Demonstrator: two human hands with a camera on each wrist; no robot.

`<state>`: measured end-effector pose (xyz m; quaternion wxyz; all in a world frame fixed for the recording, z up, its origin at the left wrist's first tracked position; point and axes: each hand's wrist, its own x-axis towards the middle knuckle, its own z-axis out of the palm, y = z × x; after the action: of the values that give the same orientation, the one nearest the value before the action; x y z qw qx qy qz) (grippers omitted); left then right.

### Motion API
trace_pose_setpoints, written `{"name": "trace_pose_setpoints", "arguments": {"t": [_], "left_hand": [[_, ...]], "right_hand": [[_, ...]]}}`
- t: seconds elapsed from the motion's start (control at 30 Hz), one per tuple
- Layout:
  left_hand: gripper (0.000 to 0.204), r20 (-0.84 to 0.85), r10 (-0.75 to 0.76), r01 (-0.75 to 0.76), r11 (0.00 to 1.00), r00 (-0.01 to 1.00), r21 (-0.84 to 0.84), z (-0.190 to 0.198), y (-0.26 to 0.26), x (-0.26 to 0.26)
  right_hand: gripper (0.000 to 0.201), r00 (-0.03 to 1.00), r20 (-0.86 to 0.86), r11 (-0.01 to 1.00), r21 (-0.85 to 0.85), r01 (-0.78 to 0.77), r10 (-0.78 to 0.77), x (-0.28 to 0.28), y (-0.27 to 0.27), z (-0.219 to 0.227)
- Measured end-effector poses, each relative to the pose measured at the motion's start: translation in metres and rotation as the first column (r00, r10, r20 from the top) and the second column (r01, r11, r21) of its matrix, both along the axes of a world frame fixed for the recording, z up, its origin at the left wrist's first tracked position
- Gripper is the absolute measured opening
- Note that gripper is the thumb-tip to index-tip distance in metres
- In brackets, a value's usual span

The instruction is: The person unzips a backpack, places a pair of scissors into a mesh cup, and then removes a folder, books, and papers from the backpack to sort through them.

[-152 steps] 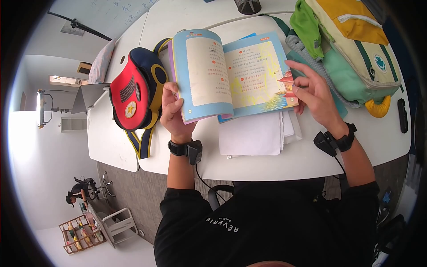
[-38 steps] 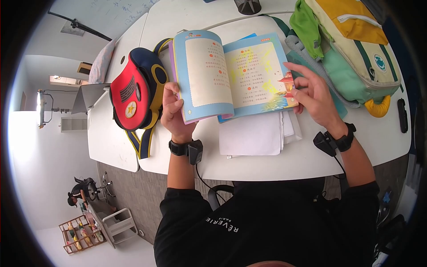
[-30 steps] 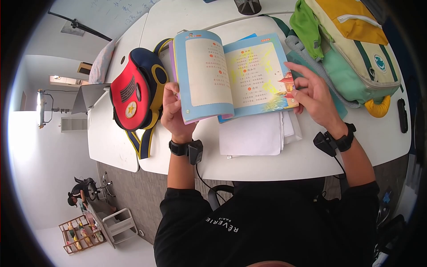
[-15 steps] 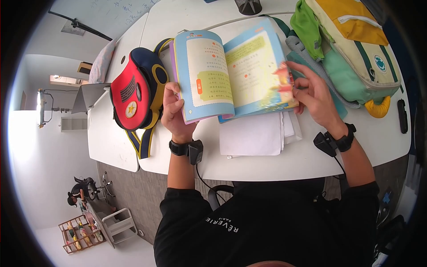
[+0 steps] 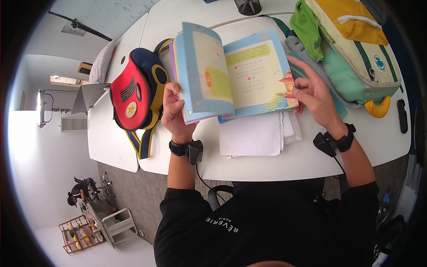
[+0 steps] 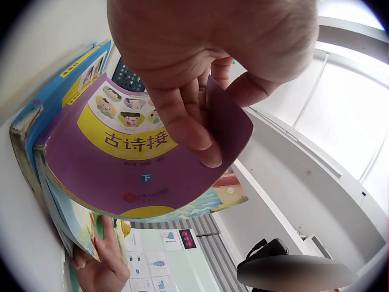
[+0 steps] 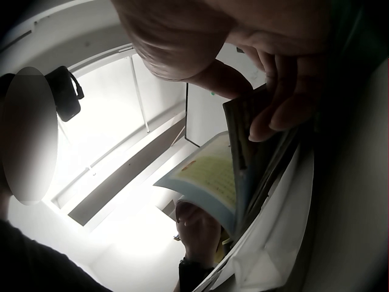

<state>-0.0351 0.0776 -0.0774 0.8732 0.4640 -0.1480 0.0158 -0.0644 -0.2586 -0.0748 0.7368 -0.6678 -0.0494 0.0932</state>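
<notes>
An open paperback book (image 5: 255, 84) with blue-bordered pages of Chinese text is held tilted over the table. My left hand (image 5: 174, 113) grips its left side, thumb on the page side. In the left wrist view, fingers curl over the purple cover (image 6: 127, 176), which has a yellow band and cartoon heads. My right hand (image 5: 316, 100) pinches the lower right edge between thumb and fingers, index finger extended along the page edge. A loose page (image 5: 202, 66) stands raised and slightly blurred on the left half; the right wrist view shows a page (image 7: 206, 170) curving away from the stack.
White papers (image 5: 251, 138) lie beneath the book on the white table (image 5: 204, 164). A red and navy bag (image 5: 129, 95) stands left, a green and cream backpack (image 5: 369, 62) right. A mesh pen holder (image 5: 247, 6) is at the back, a black pen-like object (image 5: 402, 115) at the far right.
Pages have passed from the right half to the left, so different text shows. One page is now lifted at the left, leaning over. Both hands keep nearly the same places.
</notes>
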Motion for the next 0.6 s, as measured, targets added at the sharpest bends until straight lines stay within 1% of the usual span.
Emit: {"name": "trace_pose_setpoints", "arguments": {"t": [0.13,0.27,0.33,0.47,0.53,0.6], "left_hand": [[0.028,-0.026,0.049,-0.049,0.999,0.998,0.007,0.0031,-0.0042,-0.0022],[0.028,-0.016,-0.007,0.007,1.0,1.0,0.021,0.004,-0.0012,-0.0022],[0.027,-0.01,-0.024,0.025,0.999,1.0,0.029,0.0039,-0.001,-0.002],[0.023,-0.006,0.03,-0.03,0.999,1.0,0.017,0.0056,-0.0071,-0.0032],[0.022,-0.015,0.056,-0.055,0.998,0.998,0.012,0.006,-0.0071,-0.0033],[0.024,0.007,-0.024,0.024,1.0,1.0,0.018,0.0054,-0.0029,-0.0014]], "right_hand": [[0.062,1.0,0.008,0.999,-0.032,-0.01,0.011,-0.0001,-0.0004,0.0013],[0.058,1.0,-0.027,1.0,0.014,-0.003,0.004,0.0012,-0.0021,-0.0026],[0.055,0.999,-0.045,0.998,0.067,-0.011,0.014,0.0025,-0.0042,-0.0066],[0.055,0.999,-0.047,0.997,0.074,-0.024,0.027,0.0014,-0.0042,-0.0024],[0.057,1.0,-0.024,0.999,0.037,-0.016,0.017,0.0009,-0.0022,-0.0016],[0.058,1.0,-0.008,1.0,0.016,-0.005,0.006,-0.0002,-0.0004,-0.0018]]}}
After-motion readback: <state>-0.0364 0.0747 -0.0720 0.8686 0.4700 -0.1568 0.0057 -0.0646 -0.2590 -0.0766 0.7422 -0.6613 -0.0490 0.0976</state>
